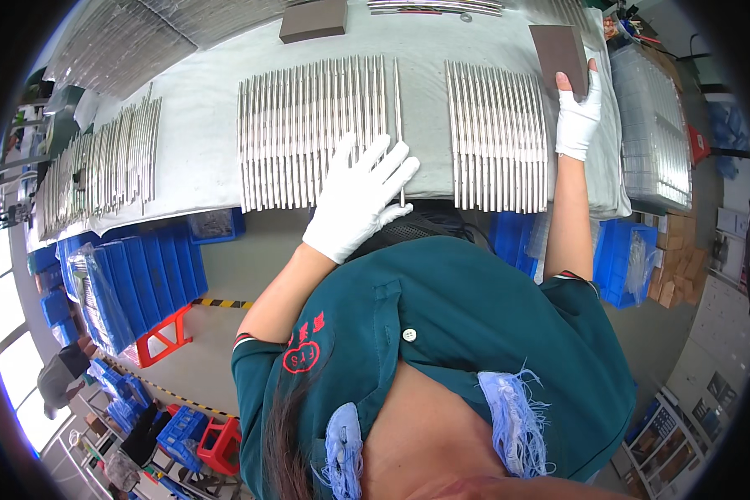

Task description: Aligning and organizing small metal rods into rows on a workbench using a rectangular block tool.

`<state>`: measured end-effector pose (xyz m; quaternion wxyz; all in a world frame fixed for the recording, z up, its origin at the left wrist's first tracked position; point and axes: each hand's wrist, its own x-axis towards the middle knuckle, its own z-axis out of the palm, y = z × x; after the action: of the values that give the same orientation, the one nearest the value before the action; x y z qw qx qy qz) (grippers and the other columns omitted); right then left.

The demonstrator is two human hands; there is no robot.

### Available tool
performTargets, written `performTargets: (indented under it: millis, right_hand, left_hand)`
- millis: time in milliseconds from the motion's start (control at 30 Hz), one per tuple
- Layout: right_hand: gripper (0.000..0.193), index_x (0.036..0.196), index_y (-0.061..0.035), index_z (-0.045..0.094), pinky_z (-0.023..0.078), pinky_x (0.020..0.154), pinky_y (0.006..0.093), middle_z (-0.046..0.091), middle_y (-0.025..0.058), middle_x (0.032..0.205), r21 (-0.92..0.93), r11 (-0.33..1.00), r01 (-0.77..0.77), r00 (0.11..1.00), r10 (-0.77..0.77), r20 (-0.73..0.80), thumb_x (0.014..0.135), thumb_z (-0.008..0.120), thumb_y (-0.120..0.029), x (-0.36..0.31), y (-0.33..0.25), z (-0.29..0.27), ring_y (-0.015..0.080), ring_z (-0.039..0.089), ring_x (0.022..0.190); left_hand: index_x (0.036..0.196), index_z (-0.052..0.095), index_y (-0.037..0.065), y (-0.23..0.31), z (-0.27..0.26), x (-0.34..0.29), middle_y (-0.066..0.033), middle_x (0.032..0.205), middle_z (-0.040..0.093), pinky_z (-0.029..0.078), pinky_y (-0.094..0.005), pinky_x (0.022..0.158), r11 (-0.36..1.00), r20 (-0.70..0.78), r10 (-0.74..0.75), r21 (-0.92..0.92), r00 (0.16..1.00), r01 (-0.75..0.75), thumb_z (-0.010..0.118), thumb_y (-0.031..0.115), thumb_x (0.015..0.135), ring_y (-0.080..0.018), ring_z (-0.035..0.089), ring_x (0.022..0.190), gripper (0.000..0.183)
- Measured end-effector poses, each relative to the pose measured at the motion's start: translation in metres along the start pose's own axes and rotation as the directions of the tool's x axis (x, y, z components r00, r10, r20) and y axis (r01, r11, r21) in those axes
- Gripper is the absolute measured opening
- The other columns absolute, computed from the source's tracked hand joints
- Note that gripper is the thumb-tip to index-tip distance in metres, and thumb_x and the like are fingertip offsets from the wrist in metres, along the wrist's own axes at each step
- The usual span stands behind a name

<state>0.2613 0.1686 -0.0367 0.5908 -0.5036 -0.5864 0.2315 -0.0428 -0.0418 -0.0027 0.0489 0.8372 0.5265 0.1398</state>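
Across the grey-covered counter [208, 100] lie two close-packed rows of slim metal rods: a wider left row [308, 133] and a narrower right row [497, 137], with one single rod [398, 125] lying apart in the gap between them. More rods [100, 162] sit in a loose batch near the counter's left edge, and blue bins [133, 283] stand on the floor below.

Judging by the layout, the step in hand looks like rubbing down the rods with an abrasive block while the other hand steadies them; a next stroke would call for bringing the block down flat on the right row.

Both hands wear white gloves. The left hand [360, 200] lies palm-down on the near end of the left row, fingers spread wide. The right hand [577, 117] reaches far forward, arm nearly straight, fingers pressed together behind a brown sanding block [558, 48] with the thumb on its face, just beyond the right row. A second brown block [312, 20] rests untouched farther back.
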Motion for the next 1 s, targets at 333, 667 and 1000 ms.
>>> performTargets:
  millis: [333, 667, 1000]
  right_hand:
    - [0.068, 0.145, -0.0037, 0.043, 0.047, 0.097, 0.0303, 0.058, 0.0132, 0.13, 0.02, 1.0, 0.004, 1.0, -0.004, 0.0, 0.087, 0.076, -0.014, 0.0, 0.001, -0.001, 0.0191, 0.059, 0.111]
    - [0.067, 0.146, -0.0053, 0.042, 0.045, 0.1, 0.0306, 0.055, 0.0132, 0.134, 0.03, 0.999, -0.019, 1.0, 0.019, 0.012, 0.088, 0.075, -0.015, 0.0, -0.004, 0.001, 0.0192, 0.058, 0.114]
    - [0.068, 0.145, -0.0026, 0.043, 0.047, 0.097, 0.0299, 0.058, 0.0138, 0.129, -0.022, 0.999, 0.05, 0.999, -0.05, -0.005, 0.087, 0.076, -0.014, 0.0, -0.001, 0.0, 0.0189, 0.059, 0.111]
  left_hand:
    - [0.125, 0.058, 0.009, 0.002, -0.004, -0.004, -0.0075, 0.129, 0.057, 0.029, -0.0526, 0.111, 0.999, -0.056, -0.045, 0.011, 0.997, 0.045, 0.078, 0.033, 0.072, -0.0262, 0.048, 0.127, 0.062]
    - [0.128, 0.055, 0.01, 0.008, -0.002, 0.009, -0.0077, 0.13, 0.055, 0.029, -0.0527, 0.11, 1.0, 0.029, 0.015, 0.019, 0.999, -0.016, 0.078, 0.028, 0.073, -0.0248, 0.048, 0.128, 0.062]
    - [0.136, 0.051, 0.011, 0.011, 0.0, 0.018, -0.0113, 0.137, 0.051, 0.026, -0.0551, 0.114, 0.998, 0.072, 0.056, 0.003, 0.996, -0.057, 0.078, 0.035, 0.074, -0.0258, 0.046, 0.132, 0.071]
